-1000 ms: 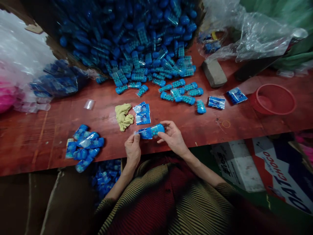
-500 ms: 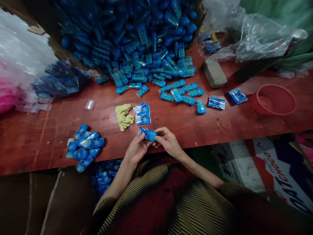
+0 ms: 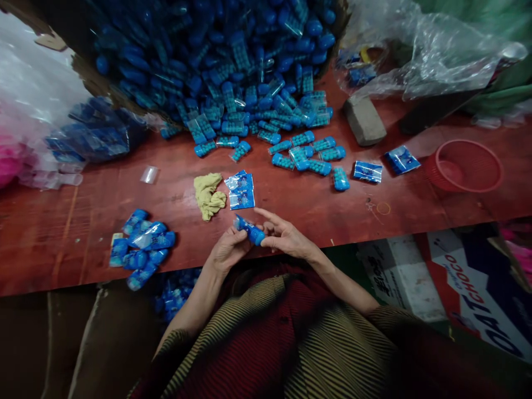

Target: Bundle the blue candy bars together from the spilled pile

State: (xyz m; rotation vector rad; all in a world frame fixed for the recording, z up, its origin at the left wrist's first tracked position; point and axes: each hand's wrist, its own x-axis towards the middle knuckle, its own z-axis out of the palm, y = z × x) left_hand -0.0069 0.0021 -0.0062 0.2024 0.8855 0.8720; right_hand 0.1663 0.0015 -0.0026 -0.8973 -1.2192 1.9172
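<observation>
Both my hands meet over the near edge of a red-brown table (image 3: 62, 238). My left hand (image 3: 226, 250) and my right hand (image 3: 282, 237) pinch a small blue packet (image 3: 250, 230) between them. The right thumb and forefinger grip its lower end while the other right fingers stretch out. Just beyond the hands lie a few flat blue sachets (image 3: 240, 190) and a crumpled yellow cloth (image 3: 208, 195). A small heap of wrapped blue packets (image 3: 142, 248) lies to my left on the table.
A big pile of blue packets (image 3: 233, 61) spills from a cardboard box at the back. A red plastic basket (image 3: 465, 166), a grey block (image 3: 364, 119) and clear plastic bags (image 3: 428, 50) lie on the right. Printed cartons (image 3: 469, 282) stand below the table edge.
The long packet held stretched between my hands has been drawn in and bunched short; my hands have come together, and my right fingers have spread out.
</observation>
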